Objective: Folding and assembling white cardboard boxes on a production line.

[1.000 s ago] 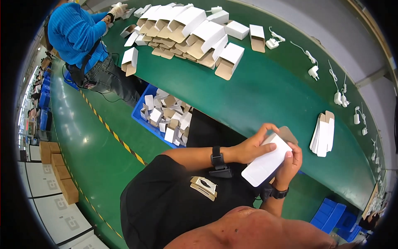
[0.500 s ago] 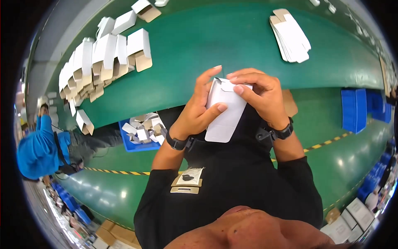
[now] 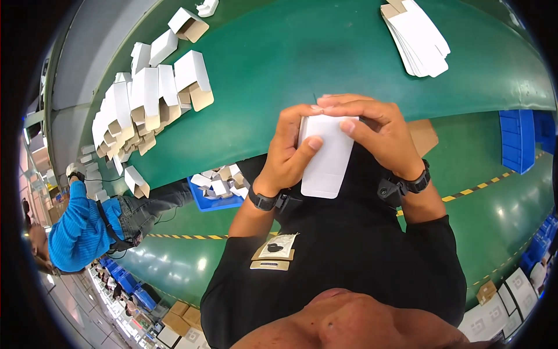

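Note:
A small white cardboard box (image 3: 326,157) is between my hands, at the near edge of the green table. Its far end lies under my fingers, and a flap hangs toward me at the near end. My left hand (image 3: 292,145) grips the box's left side, thumb on the white face and fingers at the far edge. From the right, my right hand (image 3: 378,131) is closed on the far end, its thumb pressing the top face. The fingertips of both hands meet over that end, hiding the closure.
Many white boxes (image 3: 144,96) with open brown flaps stand clustered on the green table (image 3: 261,64) at the left. Flat cartons (image 3: 417,41) lie stacked at the far right. Below the edge is a blue bin (image 3: 218,202) of boxes. A person in blue (image 3: 87,227) stands left.
The far end flap of the box, partly raised before, is now pressed down under my fingers. Both hands have drawn closer together over it. The whole view has shifted slightly.

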The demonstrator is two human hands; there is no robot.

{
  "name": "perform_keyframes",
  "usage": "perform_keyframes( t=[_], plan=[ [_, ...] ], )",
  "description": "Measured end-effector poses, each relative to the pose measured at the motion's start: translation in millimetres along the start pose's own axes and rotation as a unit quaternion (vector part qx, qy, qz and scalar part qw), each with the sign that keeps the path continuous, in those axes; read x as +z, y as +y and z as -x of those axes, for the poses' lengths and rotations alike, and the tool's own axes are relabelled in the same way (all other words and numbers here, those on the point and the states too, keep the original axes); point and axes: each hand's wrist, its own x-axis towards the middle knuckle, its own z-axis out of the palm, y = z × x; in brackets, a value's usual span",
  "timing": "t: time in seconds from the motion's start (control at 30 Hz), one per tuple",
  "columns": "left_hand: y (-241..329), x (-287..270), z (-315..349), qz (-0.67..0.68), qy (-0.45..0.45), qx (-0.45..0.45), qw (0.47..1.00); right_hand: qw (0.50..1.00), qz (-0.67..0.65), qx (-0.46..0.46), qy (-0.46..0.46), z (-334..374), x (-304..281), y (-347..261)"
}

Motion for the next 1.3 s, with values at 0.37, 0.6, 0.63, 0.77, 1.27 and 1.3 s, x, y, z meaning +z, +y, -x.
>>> perform_keyframes(
  t=[0.37, 0.6, 0.63, 0.77, 1.27, 1.3],
  plan=[
    [21.2, -55.5, -125.1, -0.161, 0.209, 0.12, 0.957, 0.845, 0.486, -0.14, 0.175, -41.8, -73.2, -12.3],
    [2.4, -172.9, -251.3, -0.649, 0.382, 0.133, 0.645, 0.634, 0.733, 0.005, 0.247, -39.6, -154.1, 16.5],
    [-6.2, -178.2, -261.2, -0.663, 0.372, 0.121, 0.639, 0.632, 0.734, -0.003, 0.246, -36.5, -150.7, 13.1],
    [-44.4, -155.8, -254.3, -0.625, 0.338, 0.002, 0.704, 0.655, 0.717, -0.047, 0.234, -26.5, -154.0, 19.5],
    [15.4, -9.2, -33.5, 0.265, 0.085, -0.034, 0.96, 0.941, 0.275, -0.196, 0.023, -6.4, 39.6, -8.3],
    [22.6, -13.4, -18.6, 0.307, 0.054, -0.051, 0.949, 0.973, 0.18, -0.141, 0.024, -6.0, 33.9, -9.0]
  ],
)
